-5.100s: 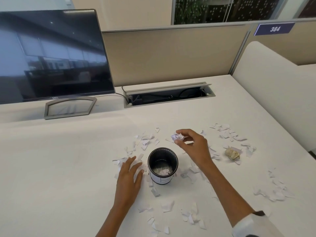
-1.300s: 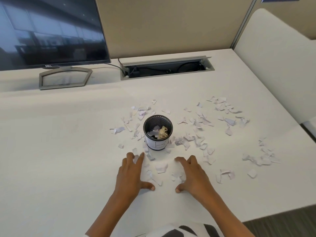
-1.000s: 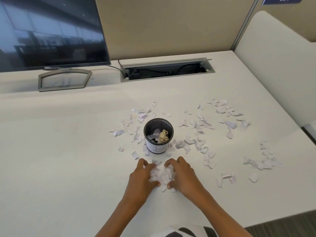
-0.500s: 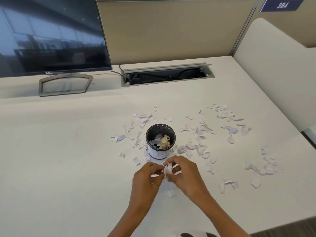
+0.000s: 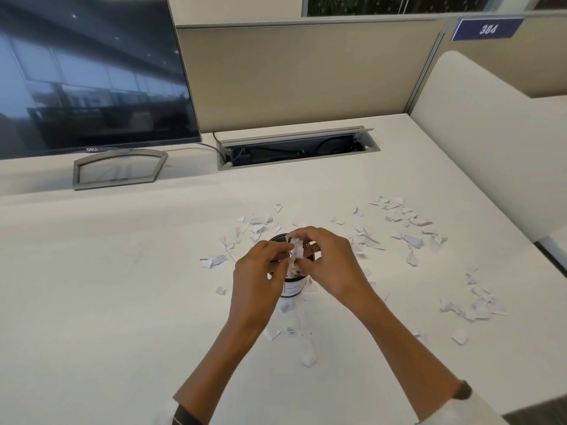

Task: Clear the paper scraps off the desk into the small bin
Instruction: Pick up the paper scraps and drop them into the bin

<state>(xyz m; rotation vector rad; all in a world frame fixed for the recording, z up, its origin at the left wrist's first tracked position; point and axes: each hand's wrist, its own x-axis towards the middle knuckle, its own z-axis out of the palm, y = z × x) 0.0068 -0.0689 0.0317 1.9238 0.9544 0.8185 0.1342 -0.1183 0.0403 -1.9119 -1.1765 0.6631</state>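
Observation:
A small black mesh bin (image 5: pixel 293 290) with a white label stands mid-desk, mostly hidden behind my hands. My left hand (image 5: pixel 260 274) and my right hand (image 5: pixel 329 262) are pressed together just above its mouth, both pinching a bunch of white paper scraps (image 5: pixel 295 251). Several more scraps lie loose on the white desk (image 5: pixel 107 302): behind the bin (image 5: pixel 256 227), to its right (image 5: pixel 399 222), at the far right (image 5: pixel 472 305) and in front of it (image 5: pixel 303 342).
A dark Dell monitor (image 5: pixel 89 78) on a grey stand (image 5: pixel 118 171) fills the back left. An open cable tray (image 5: pixel 294 151) is sunk into the desk behind the scraps. A beige partition runs along the back and a white divider (image 5: pixel 491 142) borders the right.
My hands swept scraps together in front of the bin, closed on the pile, and lifted it up over the bin's mouth. A few scraps stayed on the desk where the pile was.

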